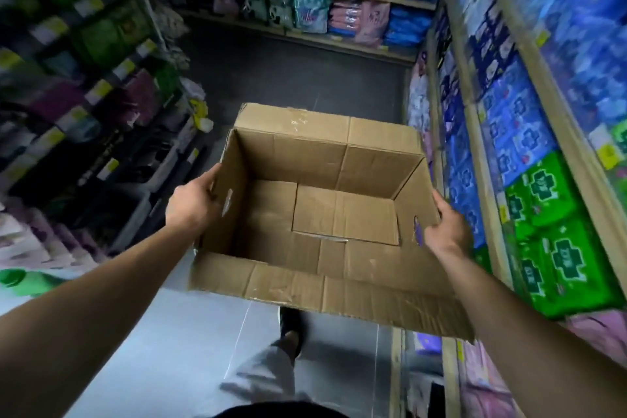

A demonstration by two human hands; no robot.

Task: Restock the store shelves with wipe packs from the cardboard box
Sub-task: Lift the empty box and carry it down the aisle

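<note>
An open cardboard box is held in the air in front of me, above the aisle floor. Its inside is bare cardboard with no packs showing. My left hand grips the box's left wall, thumb over the rim. My right hand grips the right wall near a small hole in the cardboard. The near flap hangs open toward me. Green packs and blue packs fill the shelves on the right.
Shelves of packaged goods line the left side and the far end of the narrow aisle. The grey floor runs between them. My leg and dark shoe show below the box.
</note>
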